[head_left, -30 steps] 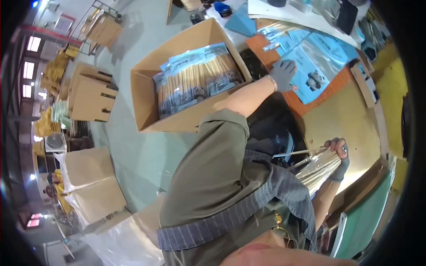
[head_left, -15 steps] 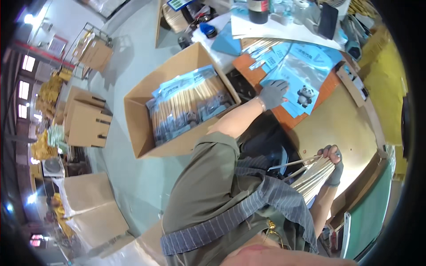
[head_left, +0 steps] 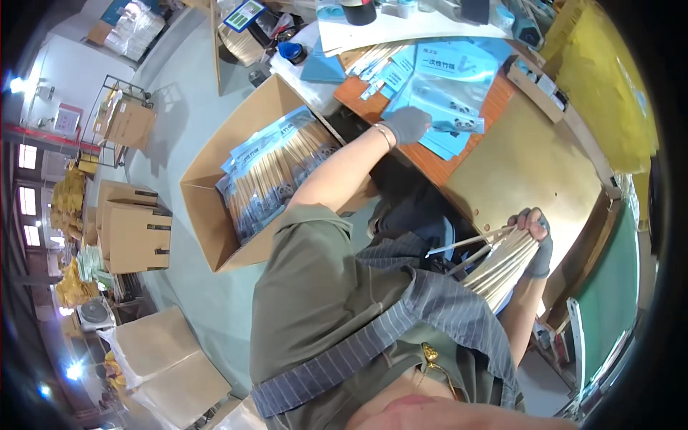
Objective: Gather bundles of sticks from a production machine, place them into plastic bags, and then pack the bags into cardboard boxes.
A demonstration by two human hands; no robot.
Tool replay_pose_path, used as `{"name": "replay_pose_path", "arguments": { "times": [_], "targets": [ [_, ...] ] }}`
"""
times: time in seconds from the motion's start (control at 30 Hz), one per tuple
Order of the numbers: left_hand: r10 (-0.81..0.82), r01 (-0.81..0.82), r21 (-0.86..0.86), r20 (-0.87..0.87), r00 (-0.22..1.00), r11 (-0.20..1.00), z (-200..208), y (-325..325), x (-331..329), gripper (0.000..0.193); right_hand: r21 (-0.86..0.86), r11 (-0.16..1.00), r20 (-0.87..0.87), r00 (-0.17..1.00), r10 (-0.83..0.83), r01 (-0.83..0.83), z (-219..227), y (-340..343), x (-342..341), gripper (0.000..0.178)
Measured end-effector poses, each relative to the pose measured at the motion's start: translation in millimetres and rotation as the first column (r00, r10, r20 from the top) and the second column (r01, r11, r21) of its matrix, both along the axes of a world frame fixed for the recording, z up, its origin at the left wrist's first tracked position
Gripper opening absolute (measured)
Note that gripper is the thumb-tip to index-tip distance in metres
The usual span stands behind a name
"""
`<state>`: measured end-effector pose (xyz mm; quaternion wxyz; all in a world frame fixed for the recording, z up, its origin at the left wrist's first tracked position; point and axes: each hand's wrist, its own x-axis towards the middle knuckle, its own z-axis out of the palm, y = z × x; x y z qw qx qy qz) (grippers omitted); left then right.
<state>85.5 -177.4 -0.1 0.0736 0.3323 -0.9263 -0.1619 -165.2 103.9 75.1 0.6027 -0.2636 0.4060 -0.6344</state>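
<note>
My left hand (head_left: 411, 126), in a grey fingerless glove, is closed at the near edge of a clear and blue plastic bag (head_left: 438, 92) with a panda print. That edge is lifted and bent, and the fingertips are partly hidden. More flat blue bags (head_left: 446, 145) lie beneath it on the red-brown board. Close to my body on the right, my right hand (head_left: 532, 228), gloved alike, grips a fanned bundle of bamboo chopsticks (head_left: 505, 266). A few sticks splay out to the left of the bundle.
An open cardboard box (head_left: 204, 197) to the left holds several filled packs of chopsticks (head_left: 269, 168). Loose chopsticks (head_left: 378, 56) and a dark bottle (head_left: 358, 11) sit at the table's far side. Yellow sacking (head_left: 602, 86) hangs on the right; cartons (head_left: 136, 226) stand farther left.
My left hand has drawn in with the bag's near edge, which has gone from flat to lifted and bent. My right hand keeps its hold on the chopsticks. The view has shifted.
</note>
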Motion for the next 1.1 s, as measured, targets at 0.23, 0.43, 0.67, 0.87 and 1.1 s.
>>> {"name": "replay_pose_path", "arguments": {
  "times": [0.23,0.43,0.67,0.87,1.1],
  "targets": [
    [0.207,-0.234,-0.052,-0.309,0.928,0.971,6.7,-27.2,-20.7,0.038,-0.05,0.999,-0.063,0.998,-0.001,-0.003,-2.3,1.2,-7.4,0.02],
    [0.207,-0.187,0.127,-0.168,0.964,0.974,-4.8,-40.0,-32.1,0.038,0.005,0.999,-0.036,0.999,-0.032,0.033,1.2,7.3,-9.3,0.021],
    [0.241,-0.266,-0.117,-0.187,0.952,0.957,-8.8,19.7,-80.5,0.045,-0.006,0.998,-0.024,0.998,0.055,-0.055,11.6,4.6,-9.9,0.057],
    [0.222,-0.241,-0.032,-0.29,0.931,0.97,-42.2,47.1,-101.7,0.045,-0.021,0.998,-0.004,0.998,0.06,-0.061,9.3,0.8,-9.9,0.07],
    [0.046,-0.018,0.058,-0.532,0.845,0.998,-10.3,66.9,-129.3,0.025,-0.027,0.998,-0.006,0.998,0.059,-0.059,9.6,1.8,-15.8,0.073]
  ]
}}
